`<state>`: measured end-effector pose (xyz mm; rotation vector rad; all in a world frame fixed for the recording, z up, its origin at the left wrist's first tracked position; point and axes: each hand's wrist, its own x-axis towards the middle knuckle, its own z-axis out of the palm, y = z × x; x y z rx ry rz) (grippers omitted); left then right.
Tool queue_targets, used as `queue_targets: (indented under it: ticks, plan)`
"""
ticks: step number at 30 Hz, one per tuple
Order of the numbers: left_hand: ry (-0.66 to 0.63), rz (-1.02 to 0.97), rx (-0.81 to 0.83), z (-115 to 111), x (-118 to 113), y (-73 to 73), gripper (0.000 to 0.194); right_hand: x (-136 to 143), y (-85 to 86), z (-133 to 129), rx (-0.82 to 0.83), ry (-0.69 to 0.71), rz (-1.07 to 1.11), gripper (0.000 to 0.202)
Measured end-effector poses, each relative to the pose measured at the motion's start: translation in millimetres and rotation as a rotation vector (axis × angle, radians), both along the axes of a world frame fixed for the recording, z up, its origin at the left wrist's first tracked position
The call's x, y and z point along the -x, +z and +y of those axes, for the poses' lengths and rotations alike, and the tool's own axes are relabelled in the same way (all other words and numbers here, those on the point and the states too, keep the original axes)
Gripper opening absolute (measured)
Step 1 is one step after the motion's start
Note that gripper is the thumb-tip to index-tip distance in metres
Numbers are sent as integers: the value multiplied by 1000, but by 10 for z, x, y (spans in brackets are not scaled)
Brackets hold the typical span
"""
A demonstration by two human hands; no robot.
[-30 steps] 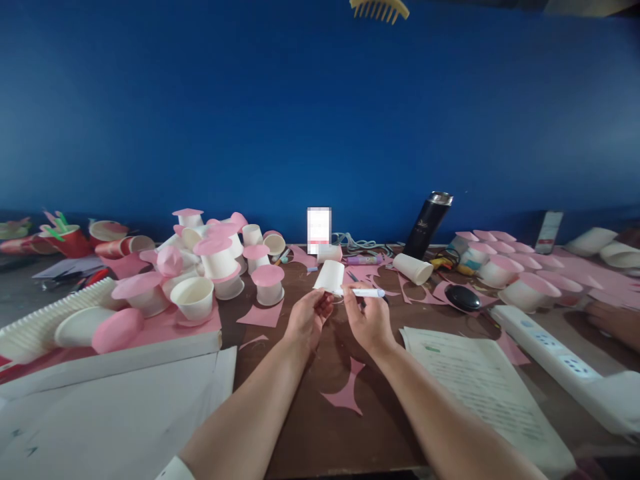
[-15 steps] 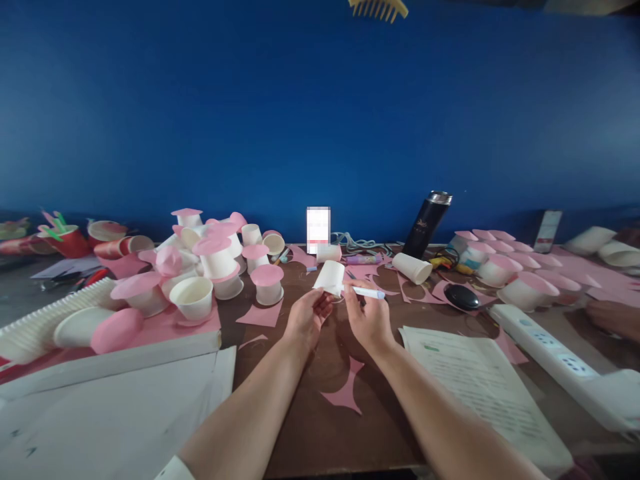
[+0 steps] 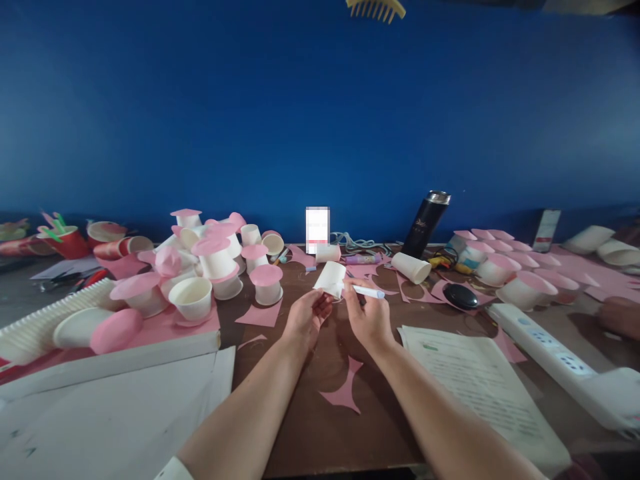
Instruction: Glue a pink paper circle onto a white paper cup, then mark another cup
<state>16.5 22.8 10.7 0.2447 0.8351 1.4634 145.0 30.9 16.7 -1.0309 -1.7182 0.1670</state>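
My left hand point(image 3: 309, 319) is closed on the lower edge of a white paper cup point(image 3: 330, 278), which is tilted above the brown table. In my right hand point(image 3: 369, 320) is a white and blue marker point(image 3: 366, 292), held between thumb and fingers with its tip end at the cup's right side. The exact contact of the tip is too small to tell. Behind the held cup, another white cup point(image 3: 327, 253) lies on its side.
Pink-topped cups point(image 3: 266, 275) crowd the left, others point(image 3: 529, 283) the right. A black bottle point(image 3: 426, 225), a black mouse point(image 3: 461, 296), a power strip point(image 3: 545, 343), printed sheets point(image 3: 470, 380) and pink scraps point(image 3: 345, 390) lie around. Another person's hand point(image 3: 620, 317) is at far right.
The other person's hand at the far right has moved a little to the right. My hands, the cup and the marker stay nearly the same.
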Motion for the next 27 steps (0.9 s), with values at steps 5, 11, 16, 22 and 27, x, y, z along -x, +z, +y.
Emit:
queue_targets:
  ticks: [5, 11, 16, 22, 27]
  plan:
    - [2, 2, -10, -11, 1, 10, 14, -7, -2, 0, -6, -7, 11, 20]
    - [5, 4, -18, -14, 13, 23, 13, -3, 37, -39, 43, -31, -6, 22]
    - [8, 7, -17, -17, 11, 17, 11, -7, 31, -26, 33, -14, 5, 21]
    - [5, 42, -14, -17, 6, 26, 10, -3, 29, -31, 38, -31, 7, 21]
    - [0, 57, -21, -17, 6, 8, 9, -13, 27, -18, 15, -11, 9, 21]
